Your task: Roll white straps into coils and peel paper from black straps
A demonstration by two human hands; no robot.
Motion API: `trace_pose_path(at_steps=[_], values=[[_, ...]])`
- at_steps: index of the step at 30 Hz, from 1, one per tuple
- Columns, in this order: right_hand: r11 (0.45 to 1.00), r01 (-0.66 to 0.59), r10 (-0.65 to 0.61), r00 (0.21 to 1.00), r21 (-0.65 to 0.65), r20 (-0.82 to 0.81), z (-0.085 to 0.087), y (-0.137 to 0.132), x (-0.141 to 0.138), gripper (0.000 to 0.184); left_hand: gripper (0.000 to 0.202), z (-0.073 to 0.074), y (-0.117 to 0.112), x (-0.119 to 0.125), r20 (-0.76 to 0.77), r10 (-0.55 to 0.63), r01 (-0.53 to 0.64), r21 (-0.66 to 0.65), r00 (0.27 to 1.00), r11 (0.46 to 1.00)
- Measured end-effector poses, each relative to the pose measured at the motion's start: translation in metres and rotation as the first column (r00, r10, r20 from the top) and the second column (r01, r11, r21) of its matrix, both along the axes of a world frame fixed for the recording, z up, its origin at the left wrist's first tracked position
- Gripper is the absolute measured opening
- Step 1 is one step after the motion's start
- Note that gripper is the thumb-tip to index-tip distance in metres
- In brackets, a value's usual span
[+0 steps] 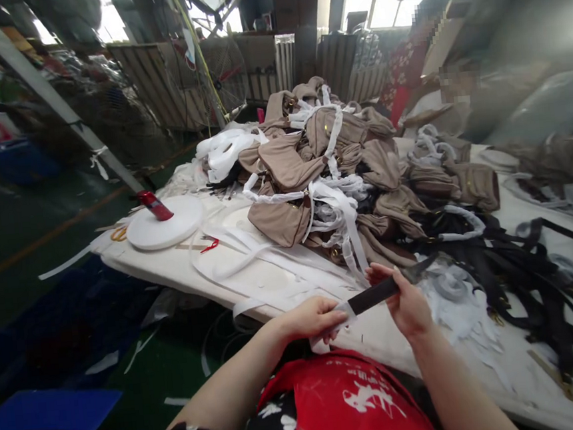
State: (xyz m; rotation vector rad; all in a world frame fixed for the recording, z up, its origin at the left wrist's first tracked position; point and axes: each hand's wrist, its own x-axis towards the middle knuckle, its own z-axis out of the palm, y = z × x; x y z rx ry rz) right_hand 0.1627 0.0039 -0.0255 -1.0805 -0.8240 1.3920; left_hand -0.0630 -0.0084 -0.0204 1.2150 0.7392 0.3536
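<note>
My left hand [312, 320] pinches the near end of a black strap [373, 293], together with a bit of white tape at that end. My right hand [405, 298] grips the same strap farther along, fingers curled round it. The strap stretches between both hands, just above the near edge of the white worktable [181, 268]. Beyond my hands lies a heap of tan bags [313, 172] tangled with white straps [339, 207].
A big white tape roll [167, 224] with a red-handled tool [155, 205] on it sits at the table's left end. Black straps [516, 268] pile up at the right. Another person sits behind the heap at far right. Green floor with scraps lies left.
</note>
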Motion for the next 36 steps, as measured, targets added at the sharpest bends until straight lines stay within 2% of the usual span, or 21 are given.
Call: trace_pose_path(at_steps=[2, 5, 8, 10, 14, 16, 19, 21, 23, 26, 28, 30, 33, 36], values=[[0.999, 0.033, -0.034, 0.997, 0.013, 0.075, 0.003, 0.004, 0.006, 0.050, 0.063, -0.001, 0.002, 0.000, -0.011, 0.011, -0.011, -0.004, 1.000, 1.000], [0.986, -0.166, 0.160, 0.954, 0.002, 0.253, 0.001, -0.007, -0.013, 0.058, 0.065, 0.000, 0.006, 0.007, -0.013, 0.044, -0.043, 0.037, 0.999, 0.998], [0.948, -0.313, 0.315, 0.912, -0.050, 0.263, -0.004, -0.019, -0.034, 0.058, 0.068, 0.002, 0.007, 0.012, -0.033, 0.046, -0.042, 0.092, 0.998, 0.995], [0.961, -0.273, 0.278, 0.944, -0.051, 0.176, -0.006, -0.016, -0.031, 0.058, 0.066, 0.003, 0.005, 0.010, -0.031, 0.061, -0.059, 0.068, 0.998, 0.996], [0.999, -0.038, 0.041, 0.992, -0.029, 0.122, -0.008, 0.004, -0.004, 0.057, 0.062, 0.003, 0.003, 0.008, -0.032, 0.103, -0.104, -0.014, 0.994, 0.995], [0.997, -0.073, 0.074, 0.981, -0.010, 0.178, -0.009, 0.003, -0.004, 0.057, 0.063, 0.003, 0.005, 0.012, -0.020, 0.112, -0.112, -0.026, 0.994, 0.993], [0.968, -0.248, 0.249, 0.934, -0.038, 0.256, -0.009, -0.010, -0.020, 0.059, 0.067, 0.004, 0.008, 0.022, -0.013, 0.083, -0.084, -0.007, 0.996, 0.996], [0.949, -0.309, 0.313, 0.908, -0.058, 0.277, -0.007, -0.015, -0.027, 0.057, 0.069, 0.005, 0.009, 0.025, -0.017, 0.067, -0.068, 0.000, 0.998, 0.998], [0.973, -0.226, 0.229, 0.949, -0.039, 0.217, -0.002, -0.012, -0.019, 0.054, 0.066, 0.006, 0.008, 0.024, -0.004, 0.074, -0.074, -0.030, 0.997, 0.997], [0.998, 0.064, -0.062, 0.994, -0.017, 0.086, 0.002, 0.003, 0.007, 0.050, 0.059, 0.007, 0.006, 0.023, -0.004, 0.082, -0.082, -0.064, 0.997, 0.995], [0.995, 0.099, -0.098, 0.989, -0.006, 0.107, 0.001, 0.009, 0.019, 0.048, 0.052, 0.008, 0.007, 0.025, -0.020, 0.074, -0.075, -0.053, 0.997, 0.996], [1.000, 0.014, -0.019, 0.978, 0.024, 0.209, -0.002, 0.005, 0.019, 0.048, 0.045, 0.009, 0.009, 0.029, -0.028, 0.067, -0.069, -0.057, 0.997, 0.996], [0.985, -0.168, 0.145, 0.932, 0.041, 0.333, -0.006, -0.013, 0.001, 0.049, 0.041, 0.010, 0.013, 0.034, -0.038, 0.082, -0.085, -0.069, 0.996, 0.994], [0.961, -0.276, 0.263, 0.918, 0.002, 0.296, -0.007, -0.021, -0.011, 0.046, 0.043, 0.011, 0.013, 0.035, -0.026, 0.088, -0.089, -0.061, 0.996, 0.994]])
